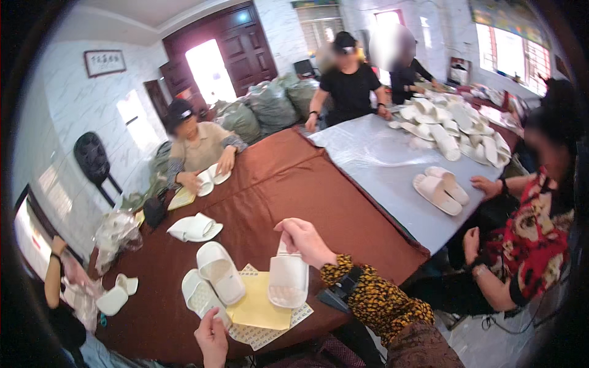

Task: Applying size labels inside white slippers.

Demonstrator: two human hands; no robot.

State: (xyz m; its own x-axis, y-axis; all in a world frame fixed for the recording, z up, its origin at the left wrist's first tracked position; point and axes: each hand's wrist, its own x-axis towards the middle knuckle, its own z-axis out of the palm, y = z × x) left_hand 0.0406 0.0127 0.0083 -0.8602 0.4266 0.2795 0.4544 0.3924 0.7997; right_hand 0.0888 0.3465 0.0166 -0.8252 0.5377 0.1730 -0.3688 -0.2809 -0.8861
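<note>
My right hand point(305, 240) reaches over the brown cloth with its fingers closed at the far end of a white slipper point(289, 283). That slipper lies partly over a yellow sheet point(261, 303), which rests on a white sheet of small printed labels point(261, 336). Left of the sheets, two white slippers point(221, 273) lie side by side, the nearer one point(201, 294) partly behind my left hand point(211, 337). The fingers of my left hand are curled, thumb against forefinger; whatever they pinch is too small to make out.
Another white slipper pair point(195, 227) lies farther off on the brown-covered table point(270, 190). Co-workers sit or stand around; one handles slippers point(213, 180) at the left. On the adjoining grey-covered table point(368, 153) are a slipper pair point(440, 190) and a large slipper pile point(454, 126). Stuffed sacks point(270, 110) stand behind.
</note>
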